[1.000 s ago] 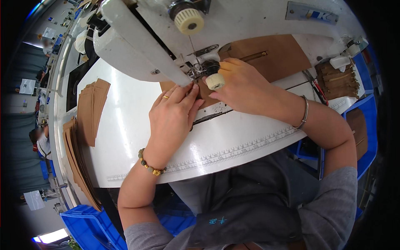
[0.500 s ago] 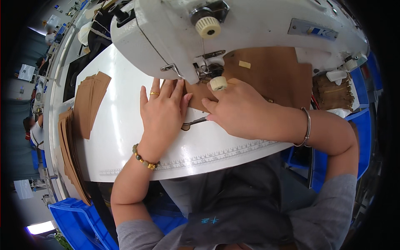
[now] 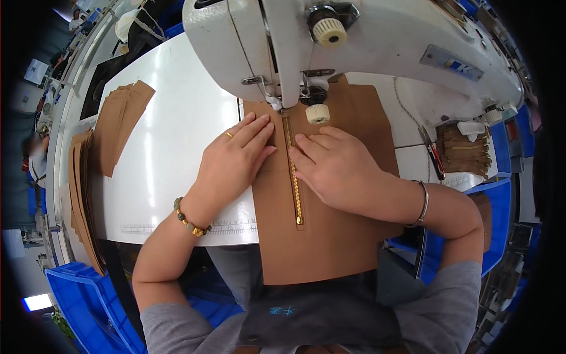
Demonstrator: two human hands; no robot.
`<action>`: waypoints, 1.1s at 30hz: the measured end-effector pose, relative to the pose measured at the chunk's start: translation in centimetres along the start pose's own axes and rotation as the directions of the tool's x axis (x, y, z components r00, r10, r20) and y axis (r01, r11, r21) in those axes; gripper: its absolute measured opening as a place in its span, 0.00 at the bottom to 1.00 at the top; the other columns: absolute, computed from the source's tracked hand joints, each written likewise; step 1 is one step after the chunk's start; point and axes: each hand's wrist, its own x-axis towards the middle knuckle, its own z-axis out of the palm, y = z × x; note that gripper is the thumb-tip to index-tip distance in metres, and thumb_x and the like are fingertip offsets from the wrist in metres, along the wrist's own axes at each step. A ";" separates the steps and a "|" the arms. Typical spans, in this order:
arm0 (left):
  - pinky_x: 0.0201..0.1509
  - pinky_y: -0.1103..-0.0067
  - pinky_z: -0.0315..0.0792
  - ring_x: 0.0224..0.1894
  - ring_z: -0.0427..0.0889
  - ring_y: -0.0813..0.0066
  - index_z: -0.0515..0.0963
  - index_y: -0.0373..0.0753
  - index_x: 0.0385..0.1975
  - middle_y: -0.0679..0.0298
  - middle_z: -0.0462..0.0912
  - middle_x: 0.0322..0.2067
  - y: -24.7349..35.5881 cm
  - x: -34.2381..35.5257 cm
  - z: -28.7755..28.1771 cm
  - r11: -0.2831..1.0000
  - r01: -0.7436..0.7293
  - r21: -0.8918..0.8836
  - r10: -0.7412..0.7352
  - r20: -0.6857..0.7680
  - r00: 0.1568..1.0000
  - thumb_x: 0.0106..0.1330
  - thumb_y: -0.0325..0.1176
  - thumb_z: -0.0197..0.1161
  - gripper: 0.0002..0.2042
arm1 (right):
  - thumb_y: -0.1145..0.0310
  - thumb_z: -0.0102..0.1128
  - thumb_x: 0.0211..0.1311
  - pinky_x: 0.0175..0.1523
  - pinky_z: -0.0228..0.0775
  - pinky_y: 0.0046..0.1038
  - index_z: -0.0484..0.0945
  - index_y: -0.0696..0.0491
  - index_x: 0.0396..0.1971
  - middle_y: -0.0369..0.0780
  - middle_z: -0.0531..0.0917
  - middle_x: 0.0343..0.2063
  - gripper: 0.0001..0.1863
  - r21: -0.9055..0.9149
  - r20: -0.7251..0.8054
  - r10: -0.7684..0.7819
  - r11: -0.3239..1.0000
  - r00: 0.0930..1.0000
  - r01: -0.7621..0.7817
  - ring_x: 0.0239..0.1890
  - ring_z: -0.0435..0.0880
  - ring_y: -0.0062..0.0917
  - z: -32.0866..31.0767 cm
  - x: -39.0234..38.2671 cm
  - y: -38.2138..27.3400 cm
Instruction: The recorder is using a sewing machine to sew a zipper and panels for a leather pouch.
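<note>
A large brown panel (image 3: 330,253) lies under the sewing machine (image 3: 377,44) and hangs over the table's front edge. A gold-toothed zipper (image 3: 297,197) runs lengthwise in its slot, with the far end close to the needle area and the metal slider at the near end. My left hand (image 3: 230,159) rests flat with fingers stretched on the panel's left part, left of the zipper. Right of the zipper, my right hand (image 3: 339,171) lies on the panel, fingers slightly bent and apart, fingertips beside the teeth. Neither hand grips anything.
Brown flat pieces (image 3: 124,121) are stacked at the left, with more (image 3: 82,194) at the table's left edge. On the right are a red-handled tool (image 3: 435,159) and a bundle of brown strips (image 3: 463,153). Blue bins (image 3: 88,307) stand low on both sides.
The brown panel has come toward me and turned, so its zipper now shows lengthwise. Both hands now lie on either side of the zipper. The dark tool by my right hand has left that spot.
</note>
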 end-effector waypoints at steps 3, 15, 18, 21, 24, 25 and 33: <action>0.62 0.70 0.81 0.64 0.83 0.59 0.84 0.36 0.56 0.59 0.86 0.59 0.0 -0.6 -0.3 0.997 0.006 -0.079 -0.004 0.018 1.000 0.69 0.34 0.70 0.18 | 0.54 0.71 0.62 0.66 0.74 0.40 0.84 0.58 0.54 0.45 0.84 0.58 0.27 -0.016 0.050 0.086 0.996 0.995 -0.086 0.56 0.84 0.39 0.1 0.3 0.7; 0.68 0.66 0.77 0.69 0.77 0.51 0.79 0.30 0.62 0.52 0.80 0.64 1.9 -0.8 0.0 0.980 0.083 -0.184 -0.075 0.047 0.996 0.68 0.35 0.71 0.24 | 0.50 0.72 0.60 0.69 0.71 0.43 0.82 0.64 0.56 0.51 0.83 0.56 0.34 0.087 -0.047 0.120 0.989 0.992 -0.116 0.63 0.81 0.42 2.1 -0.1 1.8; 0.69 0.67 0.76 0.69 0.77 0.52 0.79 0.30 0.61 0.53 0.80 0.64 2.1 -0.6 -0.1 0.985 0.070 -0.156 -0.059 0.075 0.995 0.67 0.36 0.72 0.25 | 0.50 0.72 0.61 0.69 0.71 0.43 0.82 0.64 0.56 0.51 0.83 0.56 0.33 0.087 -0.057 0.109 0.991 0.992 -0.104 0.62 0.81 0.42 2.0 -0.1 1.9; 0.69 0.68 0.76 0.68 0.78 0.54 0.80 0.31 0.61 0.54 0.81 0.64 2.1 -0.4 -0.3 0.997 0.017 -0.074 -0.010 0.088 0.996 0.66 0.39 0.72 0.26 | 0.50 0.72 0.60 0.69 0.71 0.42 0.81 0.64 0.56 0.50 0.83 0.55 0.34 0.071 -0.066 0.099 0.993 0.993 -0.094 0.62 0.81 0.42 2.1 -0.1 1.9; 0.69 0.68 0.76 0.67 0.79 0.56 0.81 0.32 0.60 0.55 0.81 0.63 2.2 -0.1 -0.6 1.000 -0.028 -0.003 0.028 0.106 0.994 0.66 0.41 0.71 0.26 | 0.49 0.73 0.59 0.69 0.70 0.44 0.82 0.61 0.55 0.50 0.84 0.55 0.33 0.058 -0.061 0.110 0.993 0.992 -0.106 0.61 0.82 0.40 2.1 0.2 1.9; 0.69 0.68 0.76 0.67 0.79 0.56 0.81 0.32 0.60 0.55 0.81 0.63 2.2 0.0 -0.7 1.000 -0.028 -0.003 0.028 0.096 0.995 0.66 0.41 0.71 0.26 | 0.49 0.73 0.59 0.69 0.70 0.44 0.82 0.61 0.55 0.50 0.84 0.55 0.33 0.064 -0.085 0.103 0.993 0.991 -0.097 0.61 0.82 0.40 2.0 0.3 2.0; 0.68 0.68 0.76 0.66 0.81 0.57 0.80 0.32 0.60 0.55 0.82 0.62 2.1 0.2 -1.1 1.000 -0.013 -0.004 0.014 0.120 0.993 0.65 0.41 0.71 0.26 | 0.40 0.77 0.47 0.69 0.67 0.48 0.85 0.51 0.45 0.36 0.82 0.38 0.33 -0.114 0.010 0.203 0.973 0.979 -0.201 0.46 0.83 0.31 1.1 0.7 2.0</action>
